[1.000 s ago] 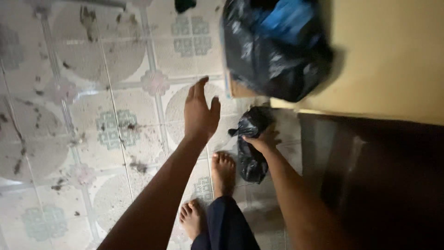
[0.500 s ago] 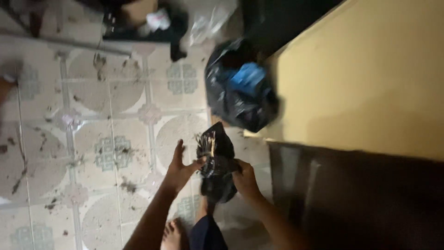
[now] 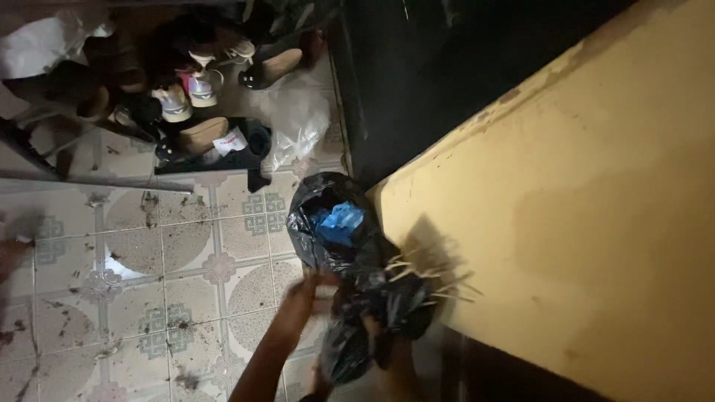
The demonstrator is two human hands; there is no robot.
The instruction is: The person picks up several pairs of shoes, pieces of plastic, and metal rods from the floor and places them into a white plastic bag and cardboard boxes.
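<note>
A small black plastic bag (image 3: 354, 348) with thin pale sticks (image 3: 426, 277) poking out of its top is held up in front of me. My left hand (image 3: 307, 292), blurred, grips the bag's left side. My right hand (image 3: 381, 336) holds it from below and is mostly hidden by the plastic. Just behind it on the floor stands a larger open black rubbish bag (image 3: 311, 237) with something blue (image 3: 339, 222) inside.
A yellow wall (image 3: 581, 223) fills the right side, with a dark opening (image 3: 417, 74) beyond it. Several shoes (image 3: 186, 89) and a clear plastic bag (image 3: 294, 123) lie at the far end. The patterned tile floor (image 3: 171, 298) is strewn with dirt. A metal bar (image 3: 89, 179) crosses the left.
The small bag went from the floor up into both hands and now sits higher, close to the large bag. The view has tilted up, showing the shoes.
</note>
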